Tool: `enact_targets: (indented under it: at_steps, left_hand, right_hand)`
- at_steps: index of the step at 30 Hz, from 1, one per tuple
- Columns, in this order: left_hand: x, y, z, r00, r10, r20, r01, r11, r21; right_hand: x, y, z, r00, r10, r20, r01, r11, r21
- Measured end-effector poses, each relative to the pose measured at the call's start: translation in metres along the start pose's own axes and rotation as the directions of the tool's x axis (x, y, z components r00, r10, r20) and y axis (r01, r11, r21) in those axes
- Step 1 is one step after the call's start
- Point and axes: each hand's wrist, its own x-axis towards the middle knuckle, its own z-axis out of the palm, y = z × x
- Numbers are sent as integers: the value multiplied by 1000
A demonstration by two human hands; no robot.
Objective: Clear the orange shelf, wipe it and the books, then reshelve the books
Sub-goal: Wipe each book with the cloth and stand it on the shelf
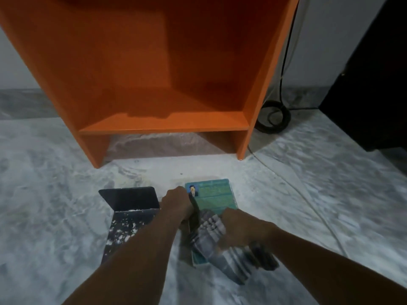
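orange shelf (163,123) stood on the marble floor at upper left to centre; no books were seen in it. a black bookend (130,208), speckled white, lay on the floor in front of it, just beside the left hand (176,202). that hand was curled down over the left edge of the teal book (213,194), apparently steadying it; its fingertips were hidden. the book lay flat on the floor, cover up, well apart from the shelf. whether more books lay under it could not be told. a grey striped cloth (209,227) covered its near half, bunched in the closed fingers of the right hand (237,227), which was blurred. a coiled cable (275,116) and dark furniture (370,84) were noted at right.

assessment: the book looked stiff, fairly light, with a glossy cover likely to slide under wiping. hold it by the edges or the spine; press flat, not at the corners.
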Motion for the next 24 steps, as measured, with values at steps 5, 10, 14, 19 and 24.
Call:
enact_targets:
  at_steps: [5,10,14,19,24]
  left_hand:
    - [19,-13,8,994,-94,62,105,968,-228]
    - [26,-16,11,988,-109,106,137,941,-310]
    - [27,-20,13,982,-128,135,166,933,-319]
    - [26,-33,5,947,-126,296,244,882,-403]
    - [5,-22,-27,943,1,333,199,800,-566]
  right_hand:
    - [3,16,-27,929,234,-287,-118,922,368]
    - [14,4,-18,902,323,-286,-189,893,409]
    - [14,2,-16,879,384,-280,-117,747,655]
    - [1,1,-25,931,310,-194,-18,571,821]
    - [-16,12,-40,942,292,-166,52,362,931]
